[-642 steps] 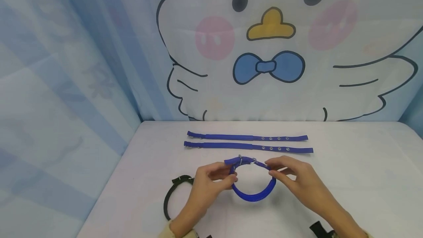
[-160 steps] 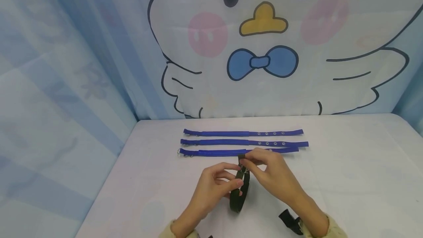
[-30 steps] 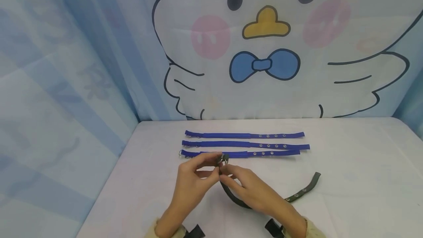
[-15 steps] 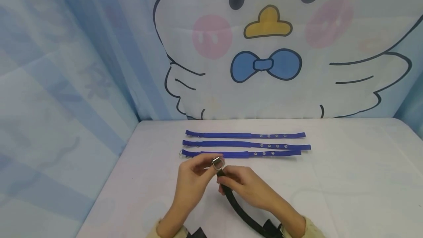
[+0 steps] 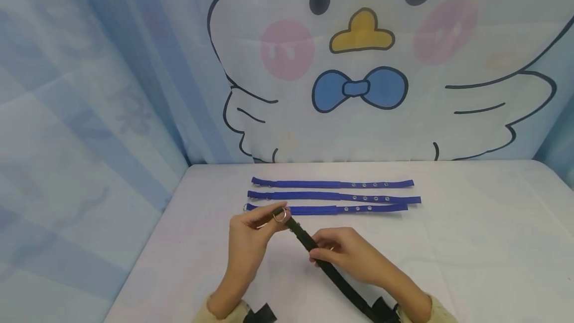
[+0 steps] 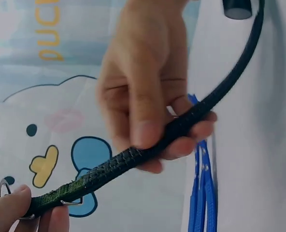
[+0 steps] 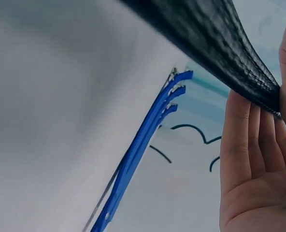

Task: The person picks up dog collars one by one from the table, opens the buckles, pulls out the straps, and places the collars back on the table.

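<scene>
A dark green and black collar (image 5: 338, 278) with metal rings stretches straight between my hands, slanting down to the right. My left hand (image 5: 248, 238) pinches its buckle end, where a silver ring (image 5: 280, 215) stands out. Lower along the strap, my right hand (image 5: 350, 255) grips the padded part between thumb and fingers. The left wrist view shows the collar's stitched band (image 6: 114, 166), with the right hand (image 6: 148, 72) around its middle. In the right wrist view, the black strap (image 7: 201, 41) passes over fingertips. Its far end is hidden behind the right wrist's black band.
Three blue collars with eyelets lie side by side at the back: a far one (image 5: 309, 184), a middle one (image 5: 309, 196) and a near one (image 5: 376, 208). The left hand overlaps the near one. Behind the white table (image 5: 484, 243) hangs a cartoon-printed curtain (image 5: 287, 128).
Earlier the dark collar was buckled in a loop; now it is undone and drawn straight. Over the last second my hands moved apart, the right sliding down the strap. A third blue collar joined the row earlier.
</scene>
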A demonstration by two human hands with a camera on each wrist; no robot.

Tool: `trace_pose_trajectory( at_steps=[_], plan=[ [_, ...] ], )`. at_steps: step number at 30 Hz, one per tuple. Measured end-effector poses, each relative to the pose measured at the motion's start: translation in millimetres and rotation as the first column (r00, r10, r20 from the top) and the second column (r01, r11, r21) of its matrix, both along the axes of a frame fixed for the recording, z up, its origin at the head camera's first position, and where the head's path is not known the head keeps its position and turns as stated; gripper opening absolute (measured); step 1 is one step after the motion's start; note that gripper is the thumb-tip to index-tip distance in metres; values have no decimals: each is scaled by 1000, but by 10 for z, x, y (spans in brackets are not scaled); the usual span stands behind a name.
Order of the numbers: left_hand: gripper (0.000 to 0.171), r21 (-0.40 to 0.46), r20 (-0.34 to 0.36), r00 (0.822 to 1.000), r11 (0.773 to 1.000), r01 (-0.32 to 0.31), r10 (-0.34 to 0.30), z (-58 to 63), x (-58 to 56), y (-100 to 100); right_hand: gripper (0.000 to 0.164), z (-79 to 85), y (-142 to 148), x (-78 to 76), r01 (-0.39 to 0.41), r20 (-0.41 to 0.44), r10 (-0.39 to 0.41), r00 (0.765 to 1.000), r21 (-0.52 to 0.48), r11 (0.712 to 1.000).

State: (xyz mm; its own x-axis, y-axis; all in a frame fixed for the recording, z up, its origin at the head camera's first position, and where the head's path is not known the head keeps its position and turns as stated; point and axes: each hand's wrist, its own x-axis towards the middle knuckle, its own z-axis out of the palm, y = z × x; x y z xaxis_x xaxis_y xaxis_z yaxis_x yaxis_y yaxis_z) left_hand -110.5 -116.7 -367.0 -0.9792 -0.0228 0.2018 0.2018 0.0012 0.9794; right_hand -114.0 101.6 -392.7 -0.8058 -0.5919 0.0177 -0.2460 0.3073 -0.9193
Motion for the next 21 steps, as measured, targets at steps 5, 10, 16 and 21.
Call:
trace_pose_trajectory(
  at_steps=[5, 10, 16, 21],
  plan=[
    [29, 103, 115, 993, 994, -45, 33, 34, -53, -85, 22, -47, 155, -18, -23, 16, 23, 1000, -9, 1000],
    [33, 126, 136, 989, 989, -77, 60, 58, -103, -160, 23, -76, 277, -36, -24, 48, 23, 999, 17, 1000],
    [31, 198, 150, 983, 971, -134, 106, 54, -180, -270, 25, -94, 393, -49, -36, 57, 32, 998, 57, 998],
    [30, 227, 179, 976, 959, -167, 127, 42, -206, -345, 30, -106, 525, -39, -49, 80, 41, 996, 92, 995]
  ],
)
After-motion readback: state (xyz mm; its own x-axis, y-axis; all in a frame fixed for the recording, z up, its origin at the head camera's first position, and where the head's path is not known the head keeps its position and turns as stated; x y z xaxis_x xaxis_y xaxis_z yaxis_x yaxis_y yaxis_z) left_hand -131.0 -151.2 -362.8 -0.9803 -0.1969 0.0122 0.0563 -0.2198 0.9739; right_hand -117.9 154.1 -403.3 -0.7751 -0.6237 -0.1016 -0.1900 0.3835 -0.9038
